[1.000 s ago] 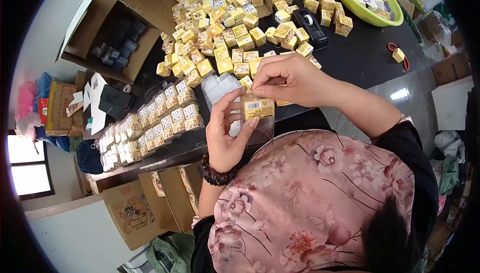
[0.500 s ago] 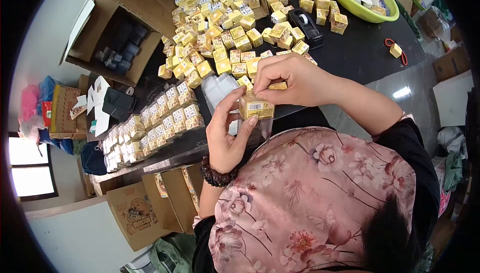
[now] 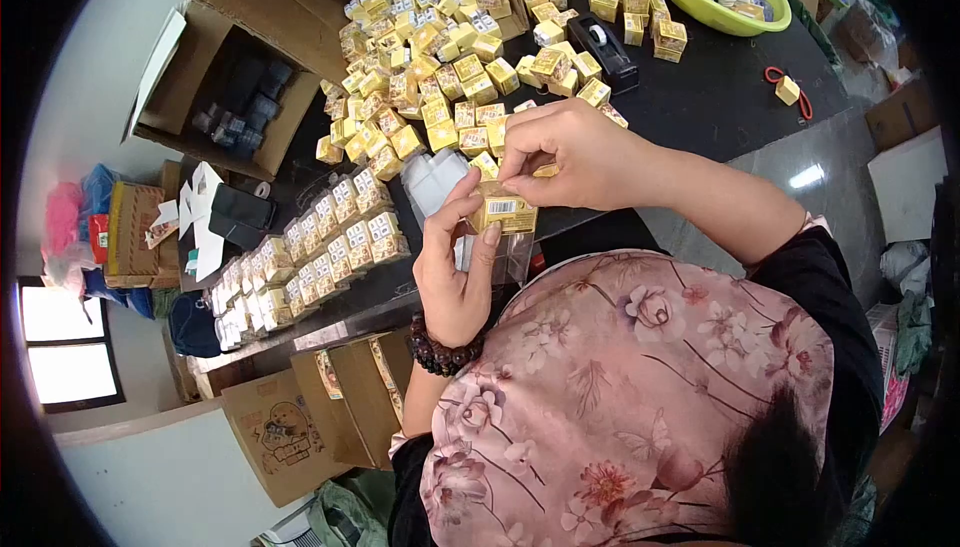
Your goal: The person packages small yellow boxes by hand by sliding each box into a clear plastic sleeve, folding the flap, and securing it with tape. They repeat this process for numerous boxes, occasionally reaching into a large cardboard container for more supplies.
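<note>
Held between the fingers and thumb of my left hand (image 3: 455,272) is a small yellow box (image 3: 510,215) with a barcode on the side facing me. A clear plastic case (image 3: 516,255) shows around and below it. My right hand (image 3: 578,152) is closed in a pinch at the box's top edge; what sits between those fingertips is too small to make out. Just beyond lies a stack of clear plastic sheets or sleeves (image 3: 437,179), beside many loose yellow boxes (image 3: 440,107).
Rows of packed boxes (image 3: 350,245) line the table's left side. A tape dispenser (image 3: 605,55), red-handled scissors (image 3: 803,102) and a green basin (image 3: 725,22) stand on the right. An open carton (image 3: 265,152) holds clear cases; a black phone (image 3: 240,215) lies nearby.
Both hands and the yellow box have shifted slightly left in view, and the scene has tilted a little. The right fingers stay pinched at the box's top edge.
</note>
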`<state>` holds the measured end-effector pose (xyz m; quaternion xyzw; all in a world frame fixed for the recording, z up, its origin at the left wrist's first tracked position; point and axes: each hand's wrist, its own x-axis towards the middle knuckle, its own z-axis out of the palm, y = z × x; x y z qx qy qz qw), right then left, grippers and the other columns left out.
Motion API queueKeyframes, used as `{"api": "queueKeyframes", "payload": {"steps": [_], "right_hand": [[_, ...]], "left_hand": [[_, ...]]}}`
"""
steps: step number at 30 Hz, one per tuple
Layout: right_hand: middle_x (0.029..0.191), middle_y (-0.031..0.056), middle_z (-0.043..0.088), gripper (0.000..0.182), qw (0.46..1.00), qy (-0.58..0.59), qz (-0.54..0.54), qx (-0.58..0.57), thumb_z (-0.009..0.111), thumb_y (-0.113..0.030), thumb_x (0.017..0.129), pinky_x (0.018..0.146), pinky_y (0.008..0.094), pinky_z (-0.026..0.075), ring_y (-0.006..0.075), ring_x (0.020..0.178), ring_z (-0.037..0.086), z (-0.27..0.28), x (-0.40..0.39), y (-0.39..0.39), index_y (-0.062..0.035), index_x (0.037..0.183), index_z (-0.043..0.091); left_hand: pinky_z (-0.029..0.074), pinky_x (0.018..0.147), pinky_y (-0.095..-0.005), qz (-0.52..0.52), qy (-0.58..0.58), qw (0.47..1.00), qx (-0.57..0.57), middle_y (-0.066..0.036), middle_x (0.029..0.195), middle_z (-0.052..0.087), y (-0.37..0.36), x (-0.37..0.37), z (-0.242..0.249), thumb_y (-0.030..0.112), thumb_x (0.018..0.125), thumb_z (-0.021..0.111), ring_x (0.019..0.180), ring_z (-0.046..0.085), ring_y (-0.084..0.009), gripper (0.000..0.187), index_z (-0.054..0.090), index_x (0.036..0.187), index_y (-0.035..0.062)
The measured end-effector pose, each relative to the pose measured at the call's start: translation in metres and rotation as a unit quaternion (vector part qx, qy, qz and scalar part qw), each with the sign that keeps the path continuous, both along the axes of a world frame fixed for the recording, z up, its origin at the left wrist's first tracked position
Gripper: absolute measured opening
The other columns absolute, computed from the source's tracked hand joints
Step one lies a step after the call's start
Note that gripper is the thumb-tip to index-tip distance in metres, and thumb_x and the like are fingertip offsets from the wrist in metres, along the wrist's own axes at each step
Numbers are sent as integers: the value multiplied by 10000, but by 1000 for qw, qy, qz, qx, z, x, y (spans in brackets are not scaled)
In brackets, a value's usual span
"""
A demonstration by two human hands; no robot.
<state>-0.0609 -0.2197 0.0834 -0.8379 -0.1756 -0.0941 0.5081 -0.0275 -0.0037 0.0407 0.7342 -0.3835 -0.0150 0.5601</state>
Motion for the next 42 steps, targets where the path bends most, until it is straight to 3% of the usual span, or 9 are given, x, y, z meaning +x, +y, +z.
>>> {"api": "queueKeyframes", "payload": {"steps": [7, 10, 12, 19, 22, 24, 27, 35, 42], "right_hand": [[866, 79, 617, 24, 999, 17, 42, 6, 666, -5, 821, 731, 279, 502, 149, 813, 612, 7, -4, 0, 10, 834, 653], [971, 87, 620, 49, 997, -30, 40, 60, 651, 6, 844, 777, 282, 503, 160, 942, 609, -16, -3, 8, 6, 894, 652], [1068, 97, 603, 108, 964, 28, -27, 264, 643, 11, 864, 822, 285, 498, 177, 1048, 590, -31, -10, 23, 3, 972, 647], [1083, 97, 605, 144, 993, -62, 21, 96, 620, 16, 882, 847, 291, 488, 195, 1022, 601, -57, 8, 29, -3, 1021, 649], [1078, 90, 593, 146, 981, 41, 73, 173, 610, -25, 902, 851, 297, 488, 199, 1034, 588, -73, 56, 8, -1, 1042, 646], [1104, 130, 580, 220, 996, -7, -93, 3, 610, -87, 911, 841, 323, 496, 218, 1028, 587, -81, 117, -30, -36, 1124, 634], [1216, 181, 534, 341, 940, 101, -271, -180, 593, -5, 848, 941, 373, 463, 338, 1083, 567, -109, 202, -86, -64, 1183, 616], [1389, 216, 426, 592, 908, 49, -185, -373, 588, 84, 765, 1068, 425, 381, 394, 1275, 430, -185, 294, -160, -50, 1332, 481], [1234, 247, 531, 650, 903, 62, -177, -386, 763, -247, 669, 979, 396, 441, 399, 1125, 516, -152, 269, -172, 70, 1195, 549]], "left_hand": [[469, 911, -304, 7, -28, 1000, -10, -185, 1328, 550, -4, -1, 2, 44, 930, 590, 1107, 591, -208, 280, 509, 1196, 6], [444, 956, -305, 4, 101, 990, -95, -153, 1339, 512, -7, -4, 15, 32, 948, 551, 1151, 547, -200, 291, 497, 1232, 3], [417, 990, -308, 12, 75, 994, -74, -124, 1336, 474, -6, -1, 22, 13, 961, 512, 1181, 505, -190, 302, 485, 1261, 7], [400, 990, -302, 6, 155, 980, -127, -115, 1299, 477, 2, 15, -32, 13, 975, 489, 1182, 487, -177, 262, 480, 1236, 19], [475, 940, -329, -3, 212, 964, -161, -128, 1293, 474, 9, 31, -49, 23, 979, 481, 1157, 503, -183, 197, 469, 1176, 28], [590, 831, -370, -7, 272, 943, -194, -152, 1278, 479, 14, 38, -51, 24, 975, 479, 1127, 527, -199, 132, 454, 1104, 36], [489, 941, -354, 19, 284, 931, -230, -145, 1232, 534, 28, 45, -66, 29, 978, 484, 1107, 552, -208, 117, 474, 1094, 41], [470, 976, -370, -10, 560, 815, -150, -99, 1260, 542, 91, 41, -78, 92, 969, 517, 1149, 545, -202, 486, 372, 1427, 16], [451, 933, -312, -214, 525, 823, 36, -85, 1197, 571, 171, 61, -95, -42, 809, 642, 1074, 573, -183, 649, 377, 1401, -16]]}}
